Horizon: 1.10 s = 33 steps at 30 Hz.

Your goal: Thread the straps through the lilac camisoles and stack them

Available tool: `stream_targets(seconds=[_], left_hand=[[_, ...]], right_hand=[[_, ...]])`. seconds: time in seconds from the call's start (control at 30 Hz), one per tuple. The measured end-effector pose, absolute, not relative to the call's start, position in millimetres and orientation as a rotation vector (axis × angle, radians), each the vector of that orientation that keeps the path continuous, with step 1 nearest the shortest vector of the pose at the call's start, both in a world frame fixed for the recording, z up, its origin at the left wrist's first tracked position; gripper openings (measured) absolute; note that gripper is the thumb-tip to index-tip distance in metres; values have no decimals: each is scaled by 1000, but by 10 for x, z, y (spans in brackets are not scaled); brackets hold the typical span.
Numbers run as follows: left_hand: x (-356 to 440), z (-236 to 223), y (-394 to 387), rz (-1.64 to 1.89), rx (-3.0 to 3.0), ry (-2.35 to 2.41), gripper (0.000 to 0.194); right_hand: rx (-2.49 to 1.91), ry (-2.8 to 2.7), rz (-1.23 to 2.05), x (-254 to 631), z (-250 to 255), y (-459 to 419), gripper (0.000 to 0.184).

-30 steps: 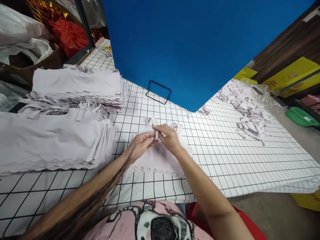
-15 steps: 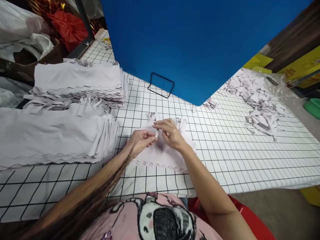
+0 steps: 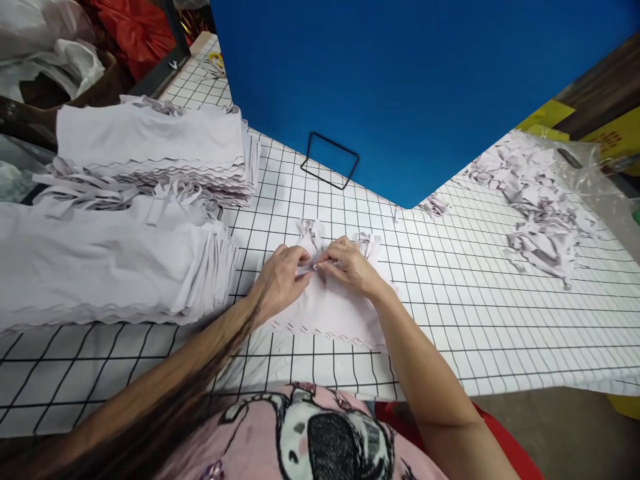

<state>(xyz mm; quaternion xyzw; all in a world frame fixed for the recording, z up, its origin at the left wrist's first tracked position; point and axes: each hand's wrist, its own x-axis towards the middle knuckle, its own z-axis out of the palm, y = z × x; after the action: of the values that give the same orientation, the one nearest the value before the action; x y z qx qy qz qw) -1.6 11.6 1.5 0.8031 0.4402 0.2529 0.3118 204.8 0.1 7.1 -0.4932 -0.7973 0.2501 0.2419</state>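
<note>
A pale lilac strappy garment [image 3: 333, 313] with a wavy lower edge lies flat on the table in front of me. Over its upper part, my left hand [image 3: 284, 277] is closed, pinching one of the garment's straps between thumb and fingers. My right hand [image 3: 350, 268] meets it from the right, fingertips pinched on the same strap. A small light-coloured fitting [image 3: 315, 267] shows between the two sets of fingertips; its exact kind is too small to tell. More gathered straps [image 3: 369, 247] stick up behind my right hand.
Two stacks of similar garments, a near stack [image 3: 100, 260] and a far stack [image 3: 150, 137], stand at left. A blue panel [image 3: 390, 93] covers the back. Loose fabric pieces [image 3: 543, 207] are heaped at right on the gridded tablecloth [image 3: 475, 327]. Bags [image 3: 135, 33] crowd the left corner.
My left hand has turned over and risen slightly, with its knuckles now up. The right fingers have come down to meet it, and the strap now lies sideways between them.
</note>
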Motion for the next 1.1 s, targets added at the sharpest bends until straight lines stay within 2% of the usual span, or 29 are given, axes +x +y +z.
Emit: stream_targets(seconds=[0.07,0.17,0.5,1.1], left_hand=[[-13,-27,165,568,2288,1168,21],[-3,-73,204,467,2335,1177,16],[51,-109,183,546,2192,1182,8],[70,-180,225,545,2156,1170,18]], right_hand=[[-1379,-2125,707,2060,43,9,14],[-1392,-2058,754,2071,-15,11,15],[-1312,-1904,931,2032,-41,-23,16],[-1293,-2080,794,1990,-133,-13,15]])
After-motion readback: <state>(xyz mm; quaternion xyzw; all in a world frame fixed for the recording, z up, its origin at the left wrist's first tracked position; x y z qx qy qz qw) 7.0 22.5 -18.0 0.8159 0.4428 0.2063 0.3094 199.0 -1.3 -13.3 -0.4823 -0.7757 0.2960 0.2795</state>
